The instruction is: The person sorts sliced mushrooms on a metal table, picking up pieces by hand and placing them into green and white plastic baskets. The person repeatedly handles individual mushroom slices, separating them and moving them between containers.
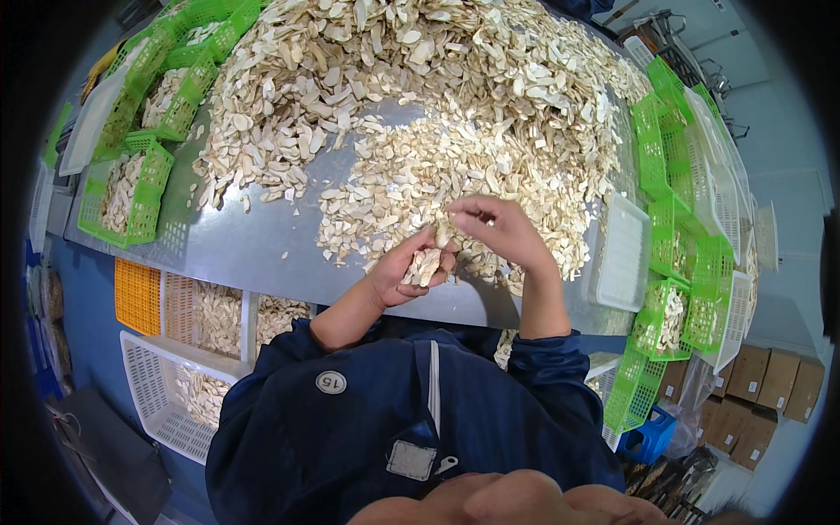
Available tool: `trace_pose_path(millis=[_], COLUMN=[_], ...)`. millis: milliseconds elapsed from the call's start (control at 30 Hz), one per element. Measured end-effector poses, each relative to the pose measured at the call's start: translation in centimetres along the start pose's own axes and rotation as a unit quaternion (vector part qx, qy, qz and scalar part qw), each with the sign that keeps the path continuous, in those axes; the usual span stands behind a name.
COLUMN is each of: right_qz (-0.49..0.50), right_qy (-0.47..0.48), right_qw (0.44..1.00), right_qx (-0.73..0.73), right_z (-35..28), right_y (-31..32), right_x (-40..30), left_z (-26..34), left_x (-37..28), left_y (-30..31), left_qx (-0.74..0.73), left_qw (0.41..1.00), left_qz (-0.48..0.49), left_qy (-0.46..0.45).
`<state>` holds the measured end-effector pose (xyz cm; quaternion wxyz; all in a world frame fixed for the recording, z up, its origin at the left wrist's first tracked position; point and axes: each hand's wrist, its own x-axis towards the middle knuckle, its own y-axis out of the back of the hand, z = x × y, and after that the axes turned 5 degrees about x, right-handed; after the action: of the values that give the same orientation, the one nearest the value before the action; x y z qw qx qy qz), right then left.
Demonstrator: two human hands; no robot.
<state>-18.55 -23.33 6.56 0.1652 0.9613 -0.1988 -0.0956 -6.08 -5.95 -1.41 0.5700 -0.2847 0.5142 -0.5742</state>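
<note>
Many pale dried slices, apparently of a root or mushroom, are heaped on a metal table point(262, 252). My left hand point(410, 266) is closed around a small bunch of slices point(422, 266) just over the table's near edge. To its right, my right hand point(492, 226) hovers with bent fingers above the lower, spread-out part of the slices point(407, 177). A slice shows between the two hands; whether the right fingers touch it is unclear. The tall main heap point(367, 46) rises behind both hands.
Green plastic baskets point(161, 190) with slices line the table's left side, and more green baskets point(656, 315) line the right. A white tray point(620, 252) lies at the right edge. White crates point(177, 357) with slices and an orange crate point(138, 295) stand below the near left edge.
</note>
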Motion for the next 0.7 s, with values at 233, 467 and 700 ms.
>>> trace_pose_path(millis=[233, 467, 700], right_qz=[0.225, 0.213, 0.223], right_qy=[0.106, -0.029, 0.024], right_qw=[0.914, 0.937, 0.928], right_qx=[-0.320, -0.274, -0.297], right_z=[2.5, 3.4, 3.5], right_y=[-1.4, -1.3, -3.1], right_x=[3.7, 3.3, 4.2], left_z=[-0.4, -0.5, -0.6], left_x=[0.2, 0.1, 0.4], left_y=[1.4, 1.7, 1.9], left_qx=[0.009, -0.002, -0.025], left_qw=[0.997, 0.997, 0.996], left_qz=[-0.072, -0.077, -0.086], left_qy=[-0.009, -0.010, -0.005])
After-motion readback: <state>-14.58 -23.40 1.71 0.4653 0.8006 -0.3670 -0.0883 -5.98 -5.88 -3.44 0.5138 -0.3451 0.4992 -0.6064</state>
